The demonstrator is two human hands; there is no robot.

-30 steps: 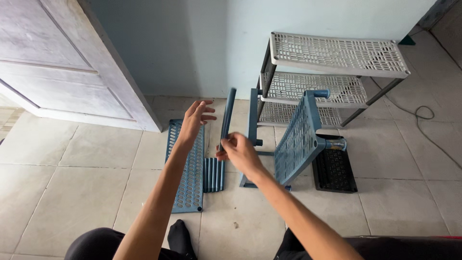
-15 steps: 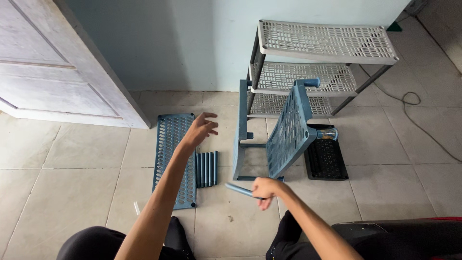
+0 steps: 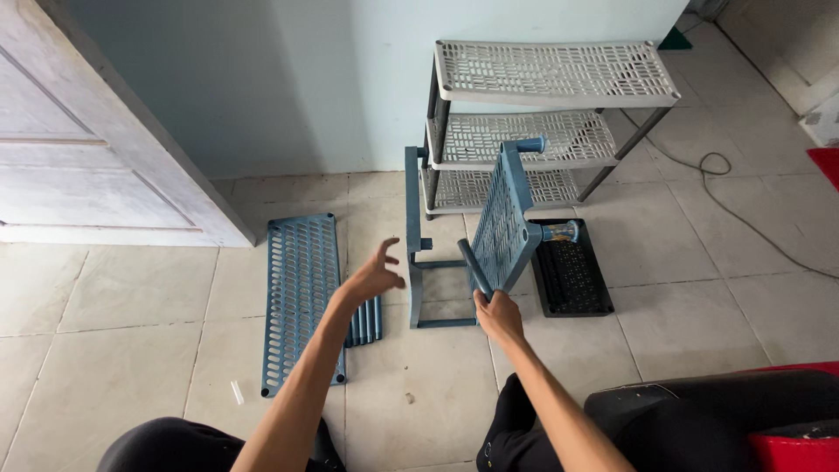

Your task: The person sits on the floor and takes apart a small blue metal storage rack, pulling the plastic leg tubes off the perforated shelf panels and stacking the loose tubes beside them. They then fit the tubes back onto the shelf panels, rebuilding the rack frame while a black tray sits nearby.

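Centre of the frame: my right hand [image 3: 498,316] has its fingers clamped on a blue plastic pole [image 3: 474,268], its upper end against the tilted blue shelf panel [image 3: 501,223]. My left hand [image 3: 376,275] hovers with fingers spread apart, above loose blue poles [image 3: 365,321] beside a flat blue panel [image 3: 300,297] on the floor

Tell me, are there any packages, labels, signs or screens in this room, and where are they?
None show: no package, label, sign or screen.
What is there: a blue slatted shelf panel flat on the floor tiles.
A white and dark shelf rack by the wall.
The right hand holding a blue tube at a tilted blue shelf.
The left hand open, holding nothing.
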